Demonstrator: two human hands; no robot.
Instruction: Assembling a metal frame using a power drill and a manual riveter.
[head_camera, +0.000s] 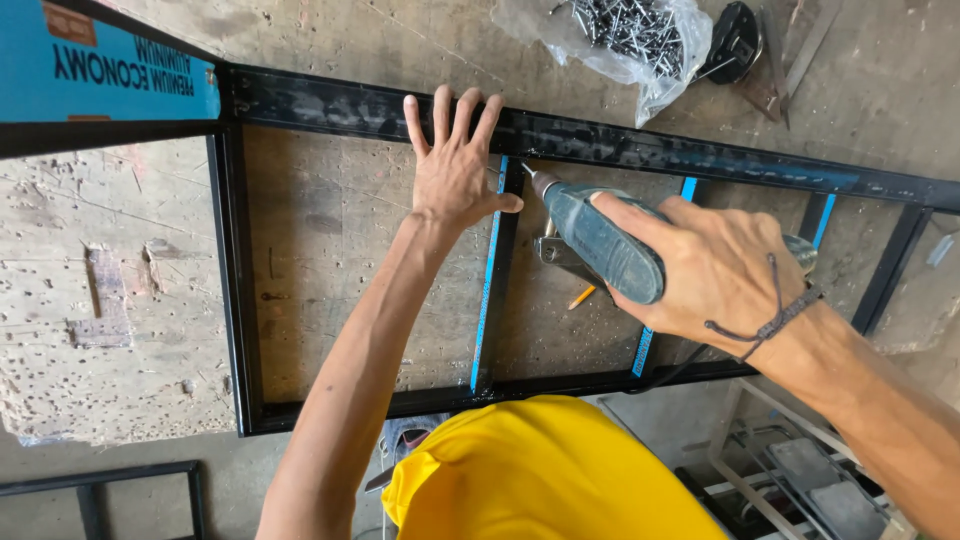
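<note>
The right hand (715, 265) was wrapped tight around a blue-grey power drill (600, 240), which lay tilted with its long body running from the hand up toward the far edge of the workbench (330, 220). The drill's thin tip (530, 172) pointed at the spot where a black upright bar (497, 280) with a blue strip met the long black top bar (640, 145) of the metal frame. The tip was touching or just off the joint; I could not tell which. The left hand (452, 165) held nothing. It lay flat with fingers spread, pressing on the top bar just beside that same joint, on the left of the drill tip. So the left hand was the nearer one to the joint, and the drill came in from the right. Near the far edge of the workbench sat a clear plastic bag (640, 40), open and full of small dark metal rivets (625, 25), well apart from both hands. A yellow pencil (582, 296) lay on the workbench under the drill.
</note>
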